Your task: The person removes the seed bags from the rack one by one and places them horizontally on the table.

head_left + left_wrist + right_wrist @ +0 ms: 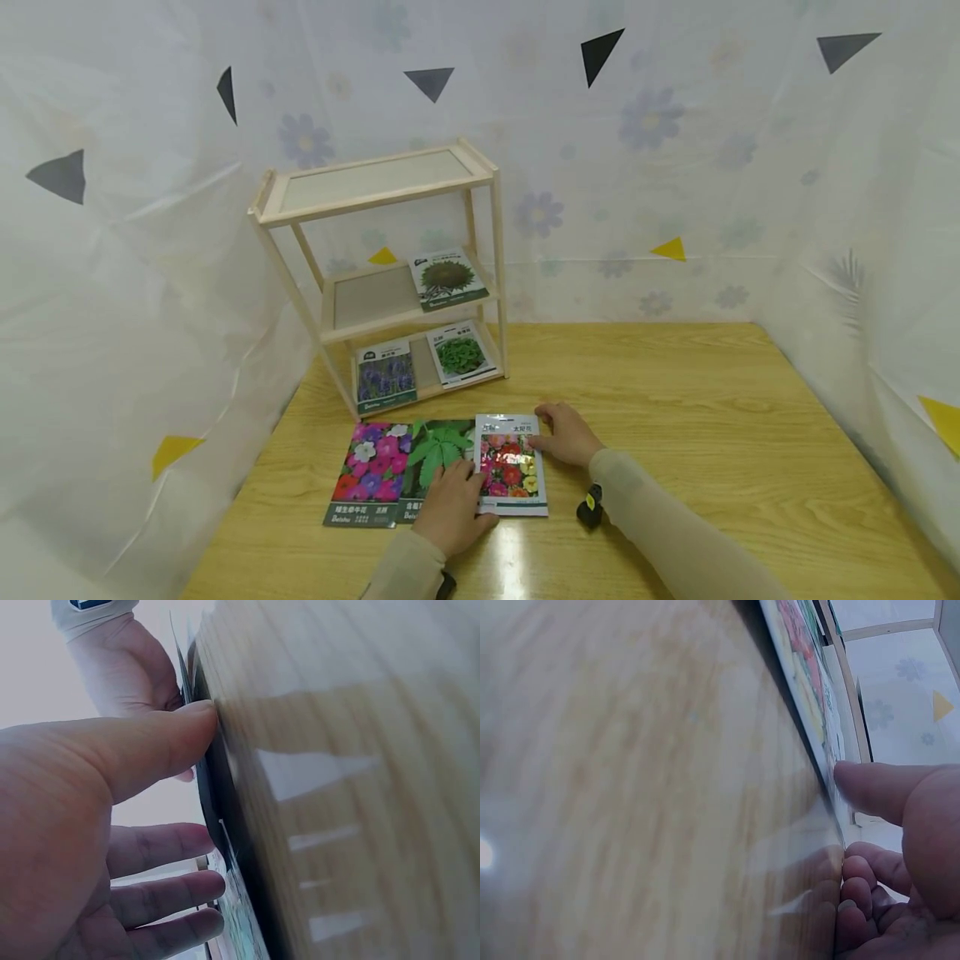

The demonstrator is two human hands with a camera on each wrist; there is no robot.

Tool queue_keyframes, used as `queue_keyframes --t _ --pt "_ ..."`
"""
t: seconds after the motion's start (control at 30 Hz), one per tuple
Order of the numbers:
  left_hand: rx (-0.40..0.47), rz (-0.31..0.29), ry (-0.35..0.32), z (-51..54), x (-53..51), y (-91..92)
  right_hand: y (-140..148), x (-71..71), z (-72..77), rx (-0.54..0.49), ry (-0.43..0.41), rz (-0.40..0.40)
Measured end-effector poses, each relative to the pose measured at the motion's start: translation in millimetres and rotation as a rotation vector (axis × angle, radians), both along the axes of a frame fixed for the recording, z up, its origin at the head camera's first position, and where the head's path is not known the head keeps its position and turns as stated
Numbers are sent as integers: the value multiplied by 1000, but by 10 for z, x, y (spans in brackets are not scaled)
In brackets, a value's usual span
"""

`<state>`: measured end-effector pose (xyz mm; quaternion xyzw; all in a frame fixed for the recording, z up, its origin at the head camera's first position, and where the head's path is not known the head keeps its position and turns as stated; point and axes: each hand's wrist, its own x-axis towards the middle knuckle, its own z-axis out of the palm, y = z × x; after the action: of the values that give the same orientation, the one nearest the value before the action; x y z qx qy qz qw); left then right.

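A seed packet with red, pink and yellow flowers (pixel 512 468) lies on the table between the two hands. The right hand (pixel 567 435) pinches its upper right edge, thumb on the printed face and the other fingers bent at the border in the right wrist view. With fairly straight fingers, the left hand (pixel 452 510) touches this packet's lower left edge and rests over a green-leaf seed packet (pixel 435 450), partly hiding it. Left of that lies a seed packet with pink and purple flowers (pixel 375 462), its right side against the green one.
Behind the packets stands a wooden shelf rack (pixel 378 196). A sunflower packet (pixel 448 279) leans on its middle shelf. The bottom shelf bears a lavender packet (pixel 386 377) and a green-leaf herb packet (pixel 461 356). Wooden tabletop (pixel 675 392) extends to the right; a patterned white curtain (pixel 720 167) encloses the table.
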<state>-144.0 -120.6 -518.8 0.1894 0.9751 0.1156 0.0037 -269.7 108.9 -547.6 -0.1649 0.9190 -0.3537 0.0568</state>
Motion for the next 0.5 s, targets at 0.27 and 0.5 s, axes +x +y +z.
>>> queue_keyframes --t 0.27,0.5 --pt "31 4 0 82 -1 -39 32 -5 31 -37 -24 3" --pt "8 12 63 332 -110 -236 118 -93 212 -137 -51 9"
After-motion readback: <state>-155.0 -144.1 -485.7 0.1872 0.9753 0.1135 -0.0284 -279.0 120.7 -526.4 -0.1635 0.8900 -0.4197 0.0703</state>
